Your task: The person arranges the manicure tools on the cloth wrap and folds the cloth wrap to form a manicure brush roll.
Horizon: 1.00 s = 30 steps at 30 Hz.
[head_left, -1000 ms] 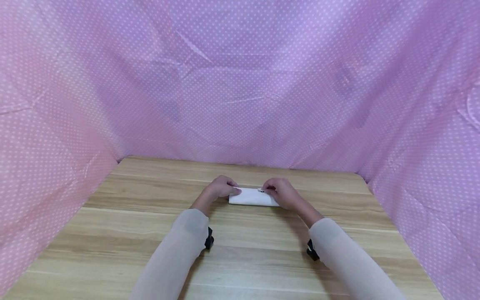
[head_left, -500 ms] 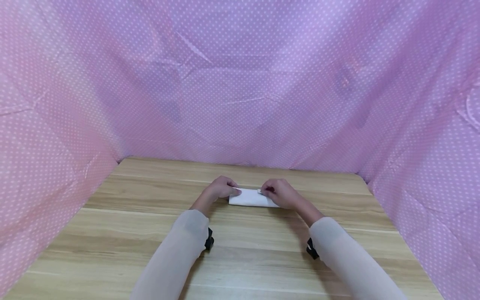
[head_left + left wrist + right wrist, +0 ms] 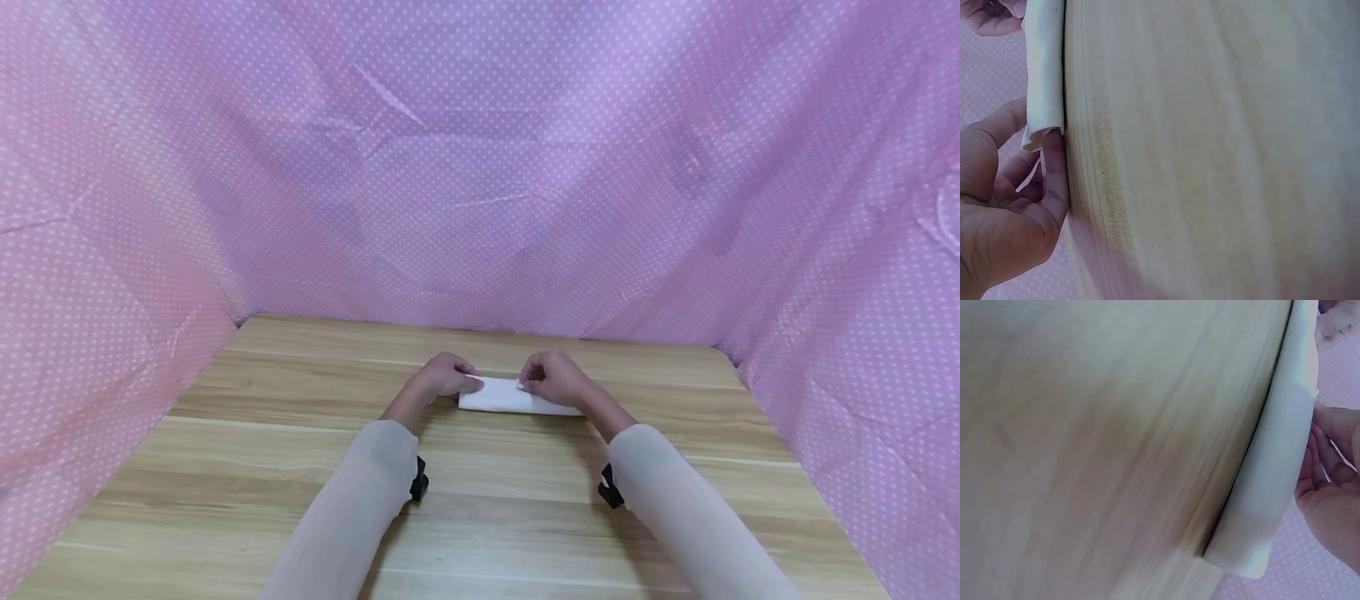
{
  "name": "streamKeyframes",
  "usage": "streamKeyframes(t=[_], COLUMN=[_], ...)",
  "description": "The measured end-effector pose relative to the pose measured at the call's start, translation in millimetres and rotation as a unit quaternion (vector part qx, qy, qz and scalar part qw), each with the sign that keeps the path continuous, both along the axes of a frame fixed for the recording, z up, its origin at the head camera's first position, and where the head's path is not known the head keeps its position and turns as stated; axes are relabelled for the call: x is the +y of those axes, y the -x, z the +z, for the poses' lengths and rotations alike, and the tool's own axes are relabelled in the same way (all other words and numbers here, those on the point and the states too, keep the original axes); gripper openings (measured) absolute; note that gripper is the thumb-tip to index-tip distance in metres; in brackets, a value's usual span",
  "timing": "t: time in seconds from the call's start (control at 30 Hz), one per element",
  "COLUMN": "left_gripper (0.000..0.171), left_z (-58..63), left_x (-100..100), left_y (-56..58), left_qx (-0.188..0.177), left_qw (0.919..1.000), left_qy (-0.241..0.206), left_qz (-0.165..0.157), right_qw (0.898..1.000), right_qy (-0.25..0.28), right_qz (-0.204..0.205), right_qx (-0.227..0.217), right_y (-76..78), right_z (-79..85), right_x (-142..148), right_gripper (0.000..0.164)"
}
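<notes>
A long white folded cloth (image 3: 498, 395) with a woven texture lies crosswise on the table in the head view. My left hand (image 3: 446, 375) pinches its left end, thumb on top. In the left wrist view a finger of the left hand (image 3: 1013, 200) reaches into the curled end of the folded cloth (image 3: 1044, 69). My right hand (image 3: 557, 380) is over the right half, thumb and fingertips pinching a small white tab (image 3: 519, 385) at the far edge. The right wrist view shows the right hand (image 3: 1335, 469) at the far side of the folded cloth (image 3: 1269, 481).
The cloth rests on a wooden table (image 3: 480, 508) with light grain. A pink and purple dotted curtain (image 3: 480, 183) surrounds its back and sides. Both forearms wear pale sleeves (image 3: 352, 508), with a black strap device (image 3: 418, 479) at the left wrist and another (image 3: 611, 487) at the right.
My right hand has shifted slightly, its forearm moving a little left, and more of the cloth's right end shows below it. The tab is now mostly covered. The left hand stays put.
</notes>
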<state>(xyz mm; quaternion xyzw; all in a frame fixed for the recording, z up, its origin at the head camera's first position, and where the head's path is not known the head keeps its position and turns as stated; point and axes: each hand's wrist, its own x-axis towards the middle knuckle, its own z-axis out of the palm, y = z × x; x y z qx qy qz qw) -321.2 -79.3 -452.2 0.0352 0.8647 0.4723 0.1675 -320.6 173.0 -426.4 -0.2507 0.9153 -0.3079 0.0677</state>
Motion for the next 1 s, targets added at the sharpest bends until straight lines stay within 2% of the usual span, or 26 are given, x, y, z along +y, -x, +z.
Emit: streamKeyframes(t=[0.2,0.37,0.43,0.6,0.83,1.0], left_gripper=[0.024,0.025,0.025,0.025,0.026,0.023], left_z=[0.6,2.4,3.1,4.0,2.2,0.1], left_x=[2,3,3,1,1,1], left_y=[1.7,3.4,3.9,3.2,4.9,3.8], left_qx=[0.001,0.007,0.007,0.007,0.002,-0.002], left_qw=[1.0000,0.9999,0.9999,0.9999,0.9999,0.9999], left_qy=[-0.003,0.005,0.006,0.004,0.008,0.009], left_qz=[-0.002,-0.006,-0.007,-0.007,-0.007,-0.009], right_qw=[0.998,0.988,0.984,0.980,0.976,0.976], right_qy=[0.016,-0.011,-0.023,-0.027,-0.013,-0.007], right_qz=[-0.025,-0.069,-0.087,-0.106,-0.132,-0.126], right_qx=[-0.062,-0.140,-0.157,-0.164,-0.172,-0.179], right_y=[7.9,12.5,13.0,13.0,9.6,10.4], right_z=[2.6,7.2,9.6,13.8,11.5,8.1], right_x=[3,6,6,2,-1,-1], right_gripper=[0.018,0.027,0.029,0.030,0.025,0.022])
